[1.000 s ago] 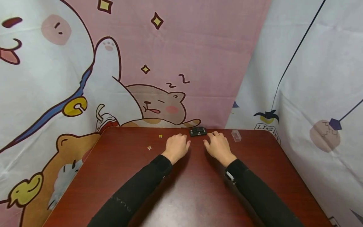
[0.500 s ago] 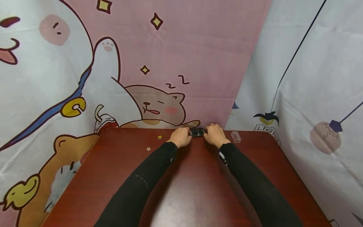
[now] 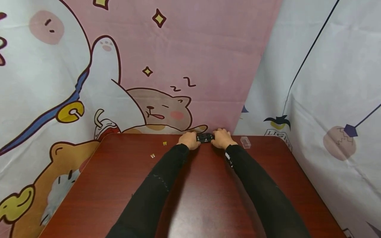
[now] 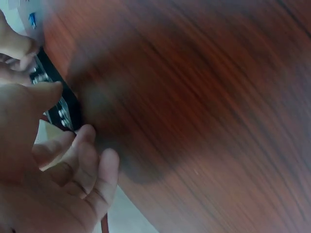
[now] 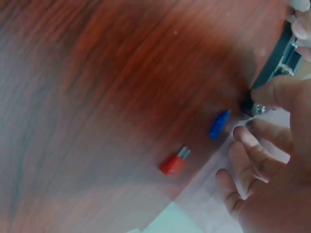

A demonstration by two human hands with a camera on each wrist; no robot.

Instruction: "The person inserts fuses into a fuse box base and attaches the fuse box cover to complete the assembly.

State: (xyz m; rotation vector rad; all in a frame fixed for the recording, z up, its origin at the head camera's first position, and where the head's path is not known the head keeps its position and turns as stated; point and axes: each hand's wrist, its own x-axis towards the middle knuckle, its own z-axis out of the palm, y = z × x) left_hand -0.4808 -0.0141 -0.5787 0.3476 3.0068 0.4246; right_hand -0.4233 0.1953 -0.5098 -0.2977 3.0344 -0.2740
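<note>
At the far edge of the table (image 3: 208, 185) lies a black fuse block (image 3: 205, 138) with metal terminals along its top. My left hand (image 3: 189, 140) holds its left end; in the left wrist view the thumb presses over the block's side while the other fingers curl near its end. My right hand (image 3: 222, 138) grips the right end, thumb against the side in the right wrist view. Close to the right hand lie a blue piece (image 5: 219, 124) and a red blade fuse (image 5: 172, 165) with two metal prongs.
A clear plastic cover (image 3: 245, 142) lies right of the right hand. Left of the left hand are a small yellow fuse (image 3: 164, 143) and a pale one (image 3: 152, 155). A printed cloth (image 3: 220, 66) hangs right behind the table's far edge.
Both hands have reached forward from just in front of the fuse block and taken hold of its two ends. The small fuses and the clear cover lie as before.
</note>
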